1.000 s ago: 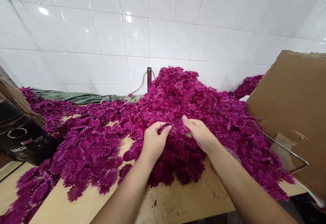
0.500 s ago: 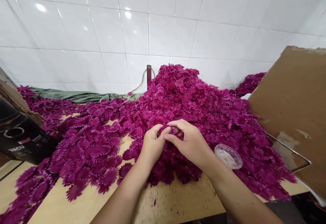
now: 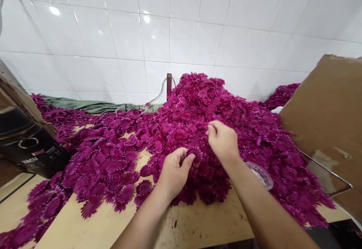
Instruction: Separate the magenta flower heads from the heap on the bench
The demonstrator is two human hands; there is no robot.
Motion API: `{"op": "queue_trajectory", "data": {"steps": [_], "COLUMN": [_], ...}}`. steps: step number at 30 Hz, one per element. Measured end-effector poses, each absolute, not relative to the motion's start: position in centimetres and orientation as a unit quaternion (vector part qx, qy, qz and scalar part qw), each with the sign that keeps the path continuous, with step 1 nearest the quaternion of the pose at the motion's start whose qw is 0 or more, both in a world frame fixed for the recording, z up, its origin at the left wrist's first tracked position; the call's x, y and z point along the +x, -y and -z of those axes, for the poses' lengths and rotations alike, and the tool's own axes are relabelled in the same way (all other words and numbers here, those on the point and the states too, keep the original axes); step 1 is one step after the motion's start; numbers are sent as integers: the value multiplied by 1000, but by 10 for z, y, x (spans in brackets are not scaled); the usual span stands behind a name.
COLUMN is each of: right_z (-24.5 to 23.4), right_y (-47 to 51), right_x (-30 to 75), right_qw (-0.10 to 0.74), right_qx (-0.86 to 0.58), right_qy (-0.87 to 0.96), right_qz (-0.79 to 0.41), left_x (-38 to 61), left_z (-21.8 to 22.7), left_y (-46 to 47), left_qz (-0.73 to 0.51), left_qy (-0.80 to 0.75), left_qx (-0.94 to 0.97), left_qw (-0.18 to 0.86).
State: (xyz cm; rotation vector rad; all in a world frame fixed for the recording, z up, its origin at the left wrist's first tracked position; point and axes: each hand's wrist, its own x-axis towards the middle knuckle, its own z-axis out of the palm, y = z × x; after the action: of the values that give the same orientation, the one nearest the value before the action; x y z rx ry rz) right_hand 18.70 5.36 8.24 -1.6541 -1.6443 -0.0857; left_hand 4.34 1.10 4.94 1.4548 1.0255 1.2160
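Observation:
A big heap of magenta fabric flower petals [image 3: 203,105] covers a wooden table [image 3: 93,228] against a white tiled wall. My left hand [image 3: 175,171] is at the near edge of the heap, fingers curled and pinched on a petal piece [image 3: 195,155]. My right hand [image 3: 223,139] reaches a little farther up the heap, its fingertips pinching at the petals there; what they grip is too small to make out. A small clear plastic cup [image 3: 261,174] sits among the petals just right of my right forearm.
A black appliance [image 3: 26,147] stands at the left under a brown cardboard flap. A large cardboard sheet [image 3: 328,120] with a metal wire rim leans at the right. A green cloth [image 3: 93,106] and a cable lie along the wall.
My right hand has left my left hand and moved up and to the right onto the heap. My left hand has dropped slightly toward the table edge.

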Motion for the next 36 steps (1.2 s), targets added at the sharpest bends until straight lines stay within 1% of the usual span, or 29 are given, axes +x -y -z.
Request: {"op": "queue_trajectory", "data": {"steps": [2, 4, 6, 9, 11, 13, 17, 20, 24, 26, 28, 30, 34, 36], "right_z": [-86, -88, -88, -83, -77, -72, -71, -76, -82, -83, -82, -81, -77, -74], "right_y": [-61, -57, -45, -25, -18, -17, -22, -35, -58, -59, -49, -34, -14, -14], "right_x": [198, 200, 192, 173, 163, 159, 159, 168, 193, 199, 196, 184, 158, 153], "right_qw": [424, 440, 433, 395, 389, 395, 376, 403, 451, 462, 466, 449, 389, 377], "right_qx": [-652, -625, -580, -505, -476, -483, -564, -599, -650, -635, -590, -548, -497, -493], "right_qy": [628, 644, 682, 715, 710, 712, 719, 689, 612, 620, 660, 703, 707, 688], "right_qz": [21, -20, -107, -279, -343, -323, -154, -63, -3, 14, 10, -65, -320, -376], "left_x": [40, 38, 38, 41, 42, 42, 42, 42, 36, 33, 32, 35, 42, 41], "left_z": [-46, -42, -38, -34, -34, -35, -39, -41, -40, -38, -36, -34, -33, -32], "left_y": [-13, -18, -24, -29, -29, -26, -17, -12, -11, -15, -20, -24, -25, -23], "left_qz": [-499, -516, -538, -552, -537, -519, -503, -494, -497, -521, -542, -553, -549, -534], "left_qy": [-435, -449, -447, -427, -423, -423, -420, -420, -439, -450, -450, -441, -406, -414], "left_qx": [574, 546, 530, 522, 521, 529, 587, 627, 620, 581, 544, 521, 480, 466], "left_qw": [482, 483, 479, 492, 511, 521, 475, 432, 420, 434, 457, 478, 550, 571]}}
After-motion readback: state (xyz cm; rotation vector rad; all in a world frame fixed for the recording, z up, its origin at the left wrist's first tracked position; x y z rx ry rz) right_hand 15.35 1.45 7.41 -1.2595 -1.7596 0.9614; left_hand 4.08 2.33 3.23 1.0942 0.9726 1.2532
